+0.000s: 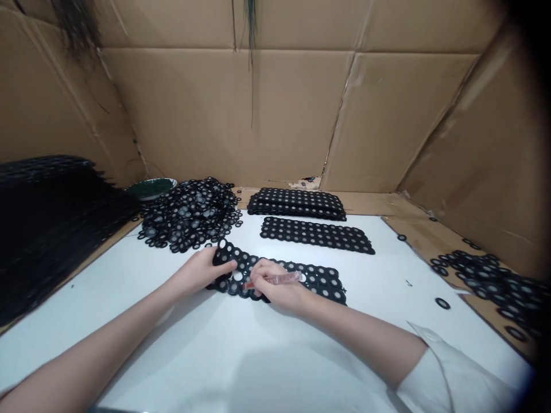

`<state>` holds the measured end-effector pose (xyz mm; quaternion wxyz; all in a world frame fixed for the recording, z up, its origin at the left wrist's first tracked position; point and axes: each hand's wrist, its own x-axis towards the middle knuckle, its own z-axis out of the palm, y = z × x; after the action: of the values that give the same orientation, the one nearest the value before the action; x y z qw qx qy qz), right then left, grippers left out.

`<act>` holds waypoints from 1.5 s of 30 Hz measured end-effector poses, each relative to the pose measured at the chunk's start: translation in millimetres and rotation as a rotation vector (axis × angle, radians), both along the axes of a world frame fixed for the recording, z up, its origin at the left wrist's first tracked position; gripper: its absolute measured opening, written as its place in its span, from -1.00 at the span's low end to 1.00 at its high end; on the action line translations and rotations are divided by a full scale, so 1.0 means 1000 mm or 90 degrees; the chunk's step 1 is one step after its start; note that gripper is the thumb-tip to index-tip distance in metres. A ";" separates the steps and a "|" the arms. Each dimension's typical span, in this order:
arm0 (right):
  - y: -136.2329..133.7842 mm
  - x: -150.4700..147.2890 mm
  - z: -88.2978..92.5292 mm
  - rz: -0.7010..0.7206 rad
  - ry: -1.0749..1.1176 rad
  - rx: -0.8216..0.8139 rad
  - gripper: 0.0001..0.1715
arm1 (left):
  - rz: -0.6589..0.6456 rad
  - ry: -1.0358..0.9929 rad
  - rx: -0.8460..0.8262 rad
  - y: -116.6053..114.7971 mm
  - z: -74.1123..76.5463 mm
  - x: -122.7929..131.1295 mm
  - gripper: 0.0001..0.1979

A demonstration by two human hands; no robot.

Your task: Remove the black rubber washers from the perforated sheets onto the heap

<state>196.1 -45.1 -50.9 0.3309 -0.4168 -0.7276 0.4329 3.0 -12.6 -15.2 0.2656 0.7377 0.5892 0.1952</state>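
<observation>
A black strip of joined rings (318, 277) with pale round centres lies across the white table before me. My left hand (210, 268) grips its left end, thumb on top and fingers beneath, and that end is tilted up a little. In my right hand (273, 284) is a slim reddish, see-through pen-like tool (284, 279), pinched between thumb and fingers. Its tip points left, down at the strip near my left thumb. Whether the tip touches a ring I cannot tell. The fingers under the strip are hidden.
Beyond lie another ring strip (316, 234) and a stack of strips (297, 203). A heap of loose black rings (189, 215) sits at back left beside a green-filled dish (152, 188). Dark sheets (51, 229) are piled left. More rings (482, 275) lie right. Cardboard walls (224, 115) enclose the table.
</observation>
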 end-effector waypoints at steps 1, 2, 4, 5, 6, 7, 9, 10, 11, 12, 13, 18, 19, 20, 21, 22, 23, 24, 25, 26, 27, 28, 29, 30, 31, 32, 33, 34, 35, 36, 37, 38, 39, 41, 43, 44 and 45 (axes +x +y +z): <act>0.001 0.002 0.000 -0.005 0.018 -0.013 -0.63 | 0.003 0.053 0.041 0.002 -0.002 -0.003 -0.66; 0.003 0.003 0.001 -0.011 0.031 -0.024 -0.64 | 0.001 0.102 0.079 0.002 -0.003 -0.004 -0.67; 0.006 0.005 0.003 -0.021 0.041 -0.042 -0.65 | -0.012 0.168 0.162 0.002 -0.007 -0.004 -0.65; 0.007 0.005 0.004 -0.029 0.047 -0.048 -0.66 | -0.024 0.183 0.205 0.000 -0.008 -0.003 -0.60; 0.009 0.005 0.004 -0.040 0.053 -0.045 -0.67 | -0.042 0.189 0.245 -0.001 -0.011 -0.001 -0.54; 0.010 0.005 0.005 -0.059 0.060 -0.030 -0.67 | -0.066 0.189 0.274 -0.002 -0.013 0.001 -0.50; 0.012 0.004 0.006 -0.108 0.070 0.023 -0.66 | -0.129 0.182 0.281 -0.003 -0.018 0.005 -0.54; 0.013 0.003 0.005 -0.131 0.068 0.050 -0.67 | -0.161 0.175 0.266 -0.003 -0.020 0.007 -0.58; 0.013 0.002 0.004 -0.147 0.061 0.067 -0.68 | -0.185 0.167 0.253 -0.003 -0.021 0.008 -0.60; 0.014 0.002 0.003 -0.152 0.053 0.071 -0.70 | -0.195 0.160 0.247 -0.003 -0.022 0.009 -0.62; 0.015 0.002 0.002 -0.152 0.046 0.067 -0.71 | -0.197 0.155 0.247 -0.002 -0.022 0.010 -0.63; 0.015 0.002 -0.002 -0.146 -0.004 0.083 -0.72 | -0.173 0.139 0.254 -0.003 -0.017 0.011 -0.74; 0.015 0.002 -0.002 -0.146 -0.010 0.091 -0.72 | -0.166 0.139 0.249 -0.003 -0.015 0.011 -0.77; 0.014 0.002 -0.003 -0.146 -0.012 0.097 -0.72 | -0.157 0.140 0.245 -0.003 -0.015 0.012 -0.78; 0.014 0.002 -0.003 -0.145 -0.011 0.101 -0.71 | -0.149 0.139 0.240 -0.003 -0.014 0.013 -0.80; 0.014 0.001 -0.003 -0.146 -0.008 0.105 -0.71 | -0.142 0.136 0.234 -0.004 -0.013 0.013 -0.80; 0.014 0.001 -0.003 -0.147 -0.004 0.109 -0.70 | -0.135 0.128 0.227 -0.004 -0.013 0.014 -0.81; 0.014 0.001 -0.003 -0.144 -0.002 0.114 -0.70 | -0.130 0.115 0.217 -0.004 -0.012 0.014 -0.80; 0.014 0.000 -0.003 -0.136 -0.002 0.119 -0.69 | -0.125 0.100 0.205 -0.005 -0.012 0.015 -0.79; 0.014 0.000 -0.002 -0.123 -0.003 0.126 -0.69 | -0.120 0.082 0.194 -0.005 -0.011 0.016 -0.79; 0.014 0.000 -0.002 -0.110 -0.006 0.133 -0.69 | -0.113 0.065 0.183 -0.006 -0.011 0.016 -0.78; 0.013 0.000 -0.001 -0.101 -0.008 0.139 -0.70 | -0.107 0.051 0.175 -0.006 -0.011 0.017 -0.78; 0.013 0.000 -0.001 -0.096 -0.011 0.145 -0.71 | -0.102 0.042 0.168 -0.007 -0.010 0.017 -0.78; 0.013 0.000 0.000 -0.096 -0.012 0.150 -0.72 | -0.096 0.034 0.165 -0.007 -0.010 0.018 -0.78; 0.012 0.000 0.001 -0.099 -0.016 0.157 -0.72 | -0.092 0.028 0.162 -0.008 -0.010 0.018 -0.78; 0.012 -0.001 0.002 -0.100 -0.023 0.165 -0.73 | -0.090 0.024 0.157 -0.008 -0.011 0.018 -0.78; 0.011 -0.001 0.003 -0.101 -0.037 0.177 -0.73 | -0.087 0.018 0.150 -0.008 -0.011 0.018 -0.78; 0.010 -0.001 0.004 -0.099 -0.058 0.191 -0.73 | -0.081 0.010 0.146 -0.009 -0.012 0.018 -0.78; 0.010 -0.001 0.004 -0.099 -0.085 0.205 -0.73 | -0.072 0.000 0.145 -0.010 -0.012 0.019 -0.78; 0.009 -0.001 0.005 -0.101 -0.116 0.216 -0.72 | -0.062 -0.010 0.145 -0.012 -0.012 0.019 -0.78; 0.008 -0.002 0.005 -0.103 -0.147 0.224 -0.71 | -0.052 -0.019 0.145 -0.014 -0.012 0.020 -0.78; 0.008 -0.002 0.005 -0.106 -0.175 0.231 -0.70 | -0.045 -0.027 0.143 -0.016 -0.012 0.021 -0.78; 0.008 -0.003 0.005 -0.106 -0.199 0.237 -0.69 | -0.041 -0.032 0.137 -0.019 -0.012 0.022 -0.77; 0.008 -0.003 0.005 -0.101 -0.231 0.243 -0.66 | -0.044 -0.035 0.117 -0.024 -0.010 0.025 -0.76; 0.010 -0.002 0.004 -0.097 -0.239 0.244 -0.65 | -0.060 -0.029 0.101 -0.027 -0.009 0.026 -0.75; 0.011 -0.001 0.003 -0.093 -0.235 0.239 -0.65 | -0.069 -0.020 0.095 -0.027 -0.009 0.025 -0.76; 0.012 0.001 0.003 -0.088 -0.223 0.229 -0.64 | -0.078 -0.006 0.093 -0.026 -0.008 0.024 -0.77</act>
<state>196.7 -32.6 -48.2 0.2976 -0.4687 -0.8088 0.1940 27.4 -38.3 -23.6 0.2254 0.7887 0.5263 0.2242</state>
